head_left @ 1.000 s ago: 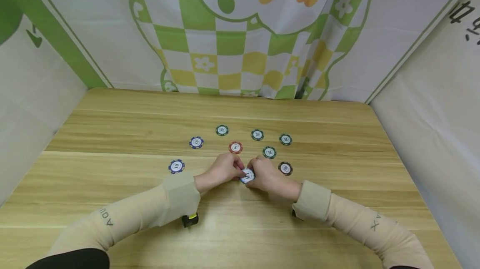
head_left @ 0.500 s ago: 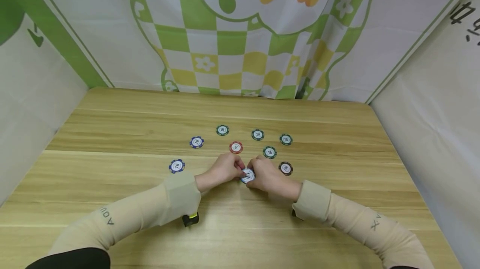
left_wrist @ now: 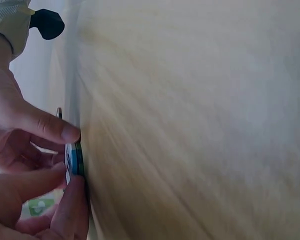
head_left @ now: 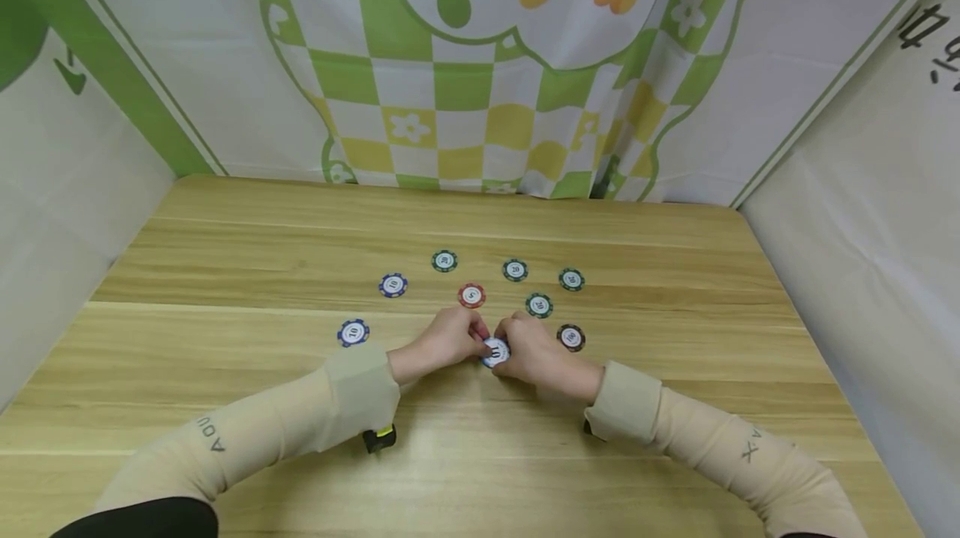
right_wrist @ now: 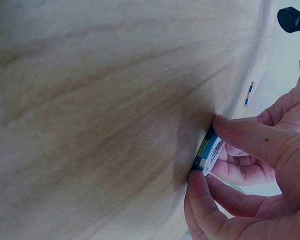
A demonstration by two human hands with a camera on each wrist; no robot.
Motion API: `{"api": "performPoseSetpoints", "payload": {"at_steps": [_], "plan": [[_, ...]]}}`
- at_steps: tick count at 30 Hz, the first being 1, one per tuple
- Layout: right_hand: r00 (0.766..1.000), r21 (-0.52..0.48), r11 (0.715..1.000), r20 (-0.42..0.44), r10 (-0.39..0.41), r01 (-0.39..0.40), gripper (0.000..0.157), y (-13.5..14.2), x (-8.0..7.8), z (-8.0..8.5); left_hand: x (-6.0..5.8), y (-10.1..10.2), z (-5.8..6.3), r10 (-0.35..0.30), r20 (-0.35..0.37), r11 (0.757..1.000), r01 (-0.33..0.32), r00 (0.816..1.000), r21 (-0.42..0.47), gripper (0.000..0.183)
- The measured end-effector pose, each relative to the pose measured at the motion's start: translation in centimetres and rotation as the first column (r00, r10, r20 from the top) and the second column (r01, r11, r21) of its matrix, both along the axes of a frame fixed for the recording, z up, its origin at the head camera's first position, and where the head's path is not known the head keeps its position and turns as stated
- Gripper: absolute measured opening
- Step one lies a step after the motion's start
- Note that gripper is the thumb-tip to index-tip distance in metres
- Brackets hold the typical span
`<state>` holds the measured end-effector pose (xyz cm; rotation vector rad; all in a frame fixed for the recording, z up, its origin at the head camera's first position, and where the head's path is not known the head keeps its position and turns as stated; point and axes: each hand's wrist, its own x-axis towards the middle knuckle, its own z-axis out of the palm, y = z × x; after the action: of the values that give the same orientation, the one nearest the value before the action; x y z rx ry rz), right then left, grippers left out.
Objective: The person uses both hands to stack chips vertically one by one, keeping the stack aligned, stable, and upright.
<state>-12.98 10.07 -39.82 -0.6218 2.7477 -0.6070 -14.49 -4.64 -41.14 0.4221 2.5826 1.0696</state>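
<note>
The left hand (head_left: 448, 335) and right hand (head_left: 531, 352) pinch a "10" chip (head_left: 496, 351) near a red "5" chip (head_left: 472, 296).

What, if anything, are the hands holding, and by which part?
A white-faced chip, possibly the top of a short stack, held at its edge by the left hand and right hand.

Table (head_left: 480, 471): wood-grain top, looked smooth w/ soft sheen; solid or laminate, couldn't tell. Held chip (head_left: 497, 352) at mid-table: looked like hard plastic, edge smooth, face matt-ish. Flat chips (head_left: 514, 269) on table had same plastic look. Curtain (head_left: 465, 87) behind table was printed cloth, matt, softly folded. Sheet (head_left: 862, 188) R of table: cloth too, creased, matt. Sleeves (head_left: 262, 417) over table were matt fabric, wrinkled. Blk wrist unit (left_wrist: 49, 24) above table looked plastic, approx. smooth.
</note>
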Motion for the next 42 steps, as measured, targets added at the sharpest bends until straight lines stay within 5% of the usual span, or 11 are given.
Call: {"api": "performPoseSetpoints", "payload": {"at_steps": [7,10,13,16,19,28,33,42], "plan": [[1.000,-0.007,1.000,-0.003,0.001,-0.001,0.032,0.1,0.0,0.0,-0.6,-0.9,0.9,-0.199,-0.046,0.979,0.197,0.979,-0.051,0.012],[1.000,-0.007,1.000,0.006,-0.001,0.001,0.032,0.1,0.0,0.0,-1.0,-1.5,1.5,-0.335,-0.099,0.939,0.323,0.937,-0.118,0.009],[1.000,0.001,1.000,0.020,-0.007,0.007,0.032,0.0,0.0,0.0,-1.4,-2.3,2.2,-0.455,-0.178,0.883,0.415,0.873,-0.221,0.010],[0.999,0.016,1.000,0.030,-0.017,0.017,0.034,-0.1,0.0,0.1,-1.6,-3.2,3.1,-0.535,-0.227,0.832,0.463,0.813,-0.304,0.012],[0.999,0.028,0.999,0.032,-0.021,0.020,0.035,-0.1,0.0,0.0,-1.8,-4.3,3.8,-0.566,-0.247,0.808,0.470,0.787,-0.355,0.012],[1.000,0.051,0.999,0.019,-0.011,0.010,0.038,-0.1,0.1,-0.1,-2.8,-7.4,4.8,-0.514,-0.263,0.822,0.381,0.816,-0.423,0.014],[1.000,0.046,0.999,0.008,-0.004,0.004,0.038,-0.1,0.2,0.0,-3.0,-9.1,5.1,-0.497,-0.290,0.831,0.353,0.818,-0.430,0.016],[1.000,0.050,0.999,0.008,0.000,-0.001,0.037,-0.1,0.3,0.0,-2.6,-11.7,4.6,-0.452,-0.288,0.855,0.318,0.844,-0.410,0.016]]}}
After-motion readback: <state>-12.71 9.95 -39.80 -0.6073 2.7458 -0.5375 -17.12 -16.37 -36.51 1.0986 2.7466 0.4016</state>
